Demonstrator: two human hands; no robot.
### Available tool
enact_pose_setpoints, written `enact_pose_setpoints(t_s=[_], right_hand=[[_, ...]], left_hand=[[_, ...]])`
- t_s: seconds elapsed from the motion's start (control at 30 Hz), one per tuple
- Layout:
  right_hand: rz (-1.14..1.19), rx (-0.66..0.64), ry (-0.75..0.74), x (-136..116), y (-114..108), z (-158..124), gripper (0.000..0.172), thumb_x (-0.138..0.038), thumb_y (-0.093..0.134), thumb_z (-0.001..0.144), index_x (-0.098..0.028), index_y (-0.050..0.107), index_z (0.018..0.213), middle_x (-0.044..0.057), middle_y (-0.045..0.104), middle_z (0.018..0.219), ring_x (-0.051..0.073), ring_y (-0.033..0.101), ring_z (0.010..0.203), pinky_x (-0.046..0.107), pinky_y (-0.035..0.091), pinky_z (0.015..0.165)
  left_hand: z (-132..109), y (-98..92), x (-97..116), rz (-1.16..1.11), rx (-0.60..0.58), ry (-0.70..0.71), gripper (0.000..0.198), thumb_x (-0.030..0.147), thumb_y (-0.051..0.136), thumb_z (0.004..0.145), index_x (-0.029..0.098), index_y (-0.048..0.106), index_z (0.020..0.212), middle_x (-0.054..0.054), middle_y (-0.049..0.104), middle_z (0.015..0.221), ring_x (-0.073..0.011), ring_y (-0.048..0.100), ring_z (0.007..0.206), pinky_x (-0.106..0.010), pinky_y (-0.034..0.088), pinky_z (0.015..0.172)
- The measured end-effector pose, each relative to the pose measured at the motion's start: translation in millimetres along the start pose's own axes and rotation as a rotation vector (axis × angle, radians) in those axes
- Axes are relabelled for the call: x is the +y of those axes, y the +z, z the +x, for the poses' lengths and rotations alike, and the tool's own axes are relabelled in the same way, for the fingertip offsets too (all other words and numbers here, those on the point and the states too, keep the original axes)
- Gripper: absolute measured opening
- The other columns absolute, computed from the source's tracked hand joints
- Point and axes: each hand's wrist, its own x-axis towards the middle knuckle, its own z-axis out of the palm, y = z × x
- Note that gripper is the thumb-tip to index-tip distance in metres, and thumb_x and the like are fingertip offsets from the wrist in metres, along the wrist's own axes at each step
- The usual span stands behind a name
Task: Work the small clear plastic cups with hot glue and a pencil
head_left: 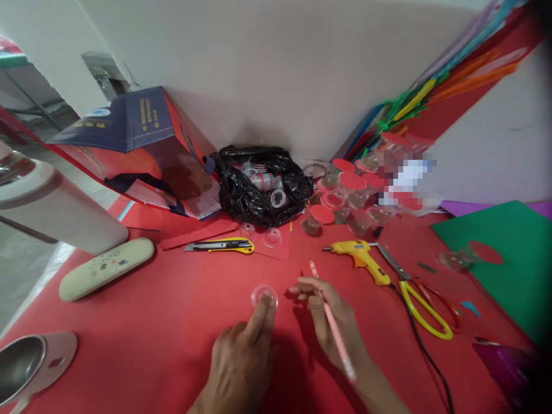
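Observation:
My left hand (pixel 245 362) has its forefinger and another finger extended together, tips pressing a small clear plastic cup (pixel 259 292) down against red paper. The other fingers are curled in. To the right, a pink pencil (pixel 331 322) lies in my right hand (pixel 334 328), between thumb and fingers. Its eraser end points toward me and its other end points away, raised off the paper. The right fingertips are just right of the cup, apart from it. Beyond my hands are two more clear cups (pixel 272 237) and a yellow utility knife (pixel 230 245).
A black plastic bag (pixel 241 204) holds clear cups. Several cups with red discs (pixel 352 181) stand at back right. A yellow glue gun (pixel 362 256), scissors (pixel 425 307) and green sheet (pixel 513 270) lie right. A pencil case (pixel 107 269), white bottle (pixel 64 201) and metal-lined mug (pixel 56 359) are left.

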Motion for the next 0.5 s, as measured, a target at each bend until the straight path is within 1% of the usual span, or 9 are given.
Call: enact_pose_setpoints(t_s=[0.03,0.07,0.13,0.17,0.2,0.27,0.33,0.43,0.5], right_hand=[[0.026,0.011,0.001,-3.2,-2.2,5.8,0.033,-0.044,0.039,0.104,-0.024,0.064,0.112,0.004,0.073,0.085,0.018,0.071,0.074,0.03,0.058,0.068],[0.04,0.017,-0.011,-6.7,-3.4,12.1,0.038,-0.049,0.037,0.104,-0.024,0.065,0.11,0.004,0.071,0.081,0.018,0.07,0.072,0.03,0.058,0.068],[0.046,-0.002,-0.034,-14.0,-2.0,25.5,0.048,-0.057,0.035,0.102,-0.024,0.069,0.105,0.006,0.071,0.084,0.021,0.069,0.078,0.032,0.057,0.073],[0.057,-0.024,-0.022,-17.4,0.7,31.9,0.049,-0.057,0.035,0.102,-0.024,0.07,0.102,0.006,0.071,0.086,0.021,0.069,0.081,0.033,0.057,0.076],[0.083,-0.052,0.01,-20.4,4.5,37.8,0.048,-0.057,0.035,0.102,-0.023,0.07,0.1,0.007,0.071,0.087,0.022,0.069,0.082,0.034,0.057,0.077],[0.175,-0.12,0.118,-24.7,14.2,47.3,0.042,-0.053,0.04,0.1,-0.023,0.07,0.099,0.006,0.072,0.087,0.021,0.069,0.077,0.032,0.057,0.073],[0.278,-0.195,0.213,-26.7,23.9,53.9,0.035,-0.05,0.047,0.098,-0.023,0.068,0.098,0.005,0.073,0.086,0.021,0.071,0.076,0.031,0.057,0.071],[0.373,-0.281,0.268,-26.5,32.4,60.3,0.027,-0.047,0.056,0.093,-0.022,0.065,0.088,0.005,0.074,0.086,0.022,0.073,0.085,0.031,0.057,0.074],[0.401,-0.308,0.28,-24.9,33.7,63.3,0.03,-0.05,0.056,0.092,-0.022,0.061,0.081,0.005,0.074,0.079,0.022,0.073,0.082,0.03,0.056,0.072]], left_hand=[[-0.5,1.3,0.2,0.01,-0.005,-0.004,0.06,0.014,0.056,0.083,0.018,0.054,0.142,-0.011,0.06,0.141,-0.0145,0.064,0.056,-0.029,0.059,0.05],[-0.9,2.6,0.4,0.017,-0.007,-0.007,0.061,0.013,0.056,0.082,0.019,0.054,0.143,-0.011,0.059,0.143,-0.0145,0.064,0.057,-0.029,0.059,0.051],[-1.4,4.7,0.5,0.019,-0.008,-0.012,0.065,0.01,0.054,0.081,0.021,0.052,0.145,-0.011,0.054,0.148,-0.0153,0.065,0.063,-0.029,0.06,0.054],[-1.5,5.4,0.6,0.014,-0.004,-0.012,0.068,0.008,0.054,0.08,0.021,0.05,0.146,-0.011,0.052,0.15,-0.0159,0.066,0.066,-0.029,0.06,0.054],[-1.4,5.7,0.7,0.006,-0.003,-0.013,0.07,0.007,0.053,0.079,0.021,0.049,0.147,-0.011,0.049,0.152,-0.0166,0.067,0.069,-0.029,0.06,0.055],[-0.9,5.3,1.1,0.005,-0.008,-0.019,0.073,0.006,0.053,0.077,0.021,0.048,0.148,-0.011,0.047,0.154,-0.0172,0.067,0.073,-0.029,0.06,0.056],[0.0,3.8,1.9,0.03,-0.027,-0.013,0.072,0.006,0.055,0.076,0.02,0.05,0.146,-0.011,0.049,0.152,-0.0165,0.067,0.071,-0.028,0.06,0.056],[0.4,2.1,3.9,0.079,-0.052,0.007,0.073,0.005,0.057,0.073,0.018,0.051,0.145,-0.011,0.054,0.149,-0.0151,0.066,0.067,-0.028,0.06,0.057],[-0.8,2.6,5.9,0.103,-0.044,0.003,0.074,0.005,0.057,0.072,0.017,0.051,0.145,-0.01,0.054,0.148,-0.0146,0.066,0.067,-0.028,0.061,0.059]])
